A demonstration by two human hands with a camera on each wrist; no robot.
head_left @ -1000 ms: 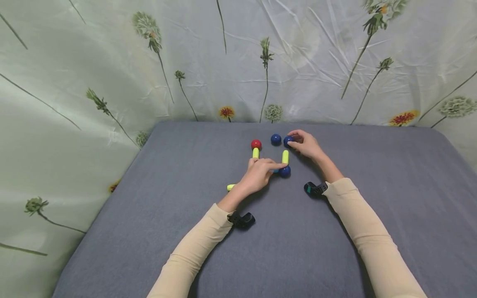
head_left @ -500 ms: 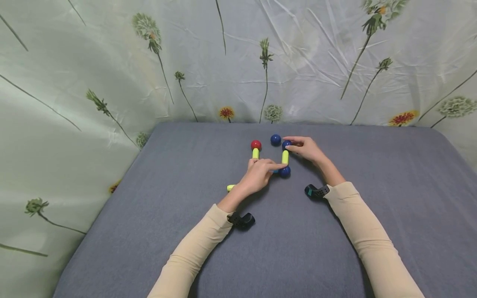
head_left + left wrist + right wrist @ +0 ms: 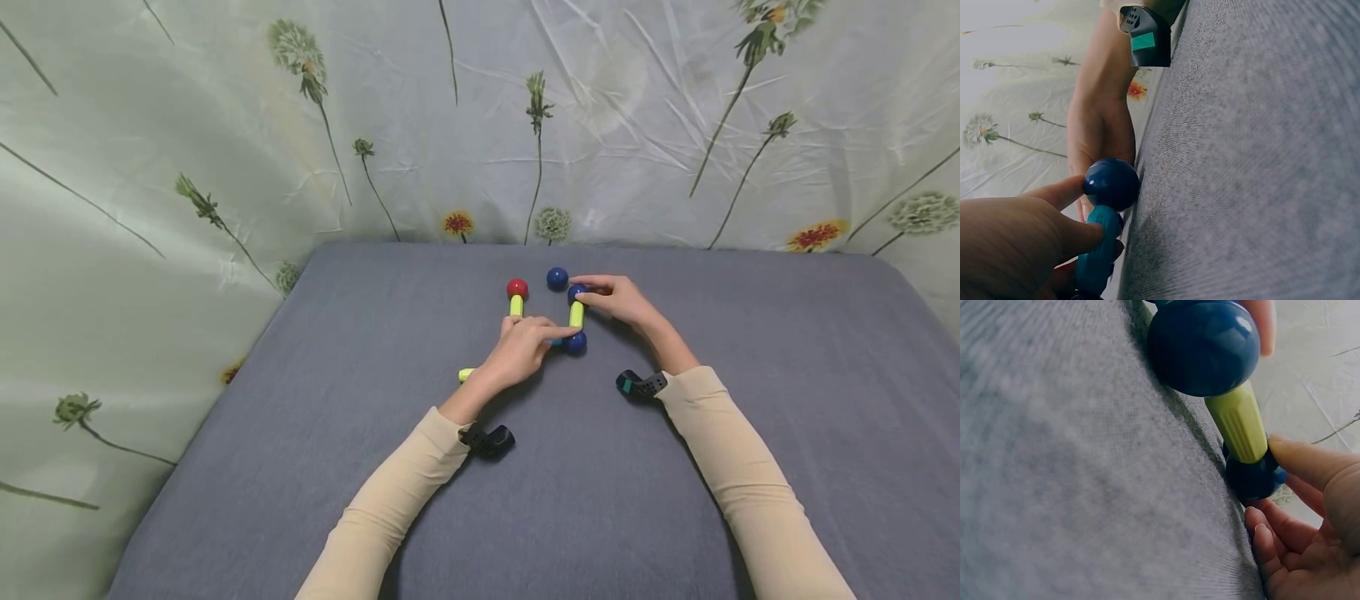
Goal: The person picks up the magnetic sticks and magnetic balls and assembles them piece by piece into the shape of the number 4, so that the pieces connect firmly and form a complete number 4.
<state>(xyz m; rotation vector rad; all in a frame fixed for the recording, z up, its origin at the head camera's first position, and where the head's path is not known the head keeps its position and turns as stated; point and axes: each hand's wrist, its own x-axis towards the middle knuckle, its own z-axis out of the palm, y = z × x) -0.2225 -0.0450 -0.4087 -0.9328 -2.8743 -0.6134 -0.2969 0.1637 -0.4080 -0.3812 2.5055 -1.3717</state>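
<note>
My right hand [image 3: 618, 302] pinches a dark blue ball [image 3: 1254, 478] between thumb and fingers, up against the far end of a yellow-green rod [image 3: 1240, 425]. The rod's near end meets a second dark blue ball [image 3: 575, 342]. From that ball a light blue rod [image 3: 1099, 250] runs left, and the thumb and fingers of my left hand [image 3: 517, 350] grip it. The left index finger stretches out to touch the second ball. Another yellow-green rod [image 3: 516, 307], with a red ball [image 3: 517, 287] at its far end, sticks out beyond the left hand, which hides its near end.
A loose dark blue ball [image 3: 557, 278] lies just left of the right fingertips. Another yellow-green piece [image 3: 466, 375] shows partly from behind the left wrist. The grey cloth surface [image 3: 570, 517] ends at the back against a flower-print curtain [image 3: 420, 125].
My right hand has brought its blue ball left and nearer, from apart to against the far end of the yellow-green rod. The left hand has stayed in place.
</note>
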